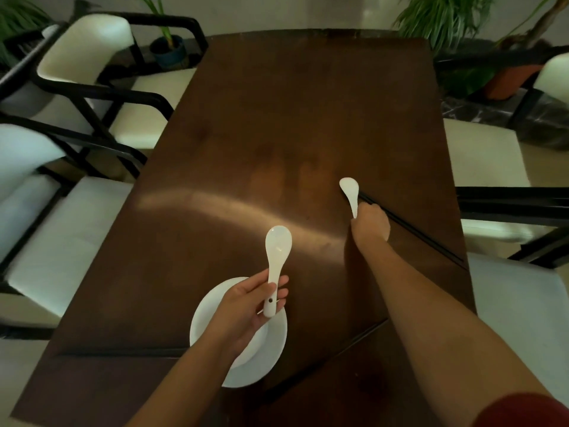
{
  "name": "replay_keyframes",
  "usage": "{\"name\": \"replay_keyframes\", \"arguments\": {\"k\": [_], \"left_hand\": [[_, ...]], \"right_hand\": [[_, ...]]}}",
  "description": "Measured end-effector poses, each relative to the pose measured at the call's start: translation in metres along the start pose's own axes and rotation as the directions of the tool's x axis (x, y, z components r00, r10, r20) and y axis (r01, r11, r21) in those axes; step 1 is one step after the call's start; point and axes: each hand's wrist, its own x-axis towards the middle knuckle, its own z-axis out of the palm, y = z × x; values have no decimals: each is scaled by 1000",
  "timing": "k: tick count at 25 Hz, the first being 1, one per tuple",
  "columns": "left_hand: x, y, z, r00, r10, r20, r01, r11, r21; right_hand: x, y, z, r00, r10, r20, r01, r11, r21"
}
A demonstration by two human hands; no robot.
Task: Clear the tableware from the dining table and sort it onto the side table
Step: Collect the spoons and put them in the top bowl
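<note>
My left hand (261, 303) holds a white ceramic spoon (276, 257) by its handle, bowl end pointing away, above a white plate (277, 349) with a white bowl (252, 349) on it near the table's front edge. My right hand (371, 223) is closed on the handle of a second white spoon (350, 192) at the right side of the brown dining table (277, 118). A pair of black chopsticks (425, 235) lies just right of that hand, running towards the right edge. Another black pair (338, 352) lies diagonally near the front, and a further dark stick (123, 352) lies left of the plate.
Cream-cushioned chairs with black frames stand on the left (86, 87) and right (492, 155) of the table. Potted plants stand beyond the far end (169, 50) and at the far right (511, 75).
</note>
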Motion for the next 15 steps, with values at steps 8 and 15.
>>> {"name": "replay_keyframes", "arguments": {"k": [8, 15], "left_hand": [[5, -4, 2, 1000, -26, 7, 27, 990, -136], [-10, -9, 4, 988, 103, 116, -86, 986, -142]], "right_hand": [[-98, -19, -52, 868, -10, 497, -451, 405, 795], [-209, -44, -62, 828, -260, 498, -338, 477, 811]]}}
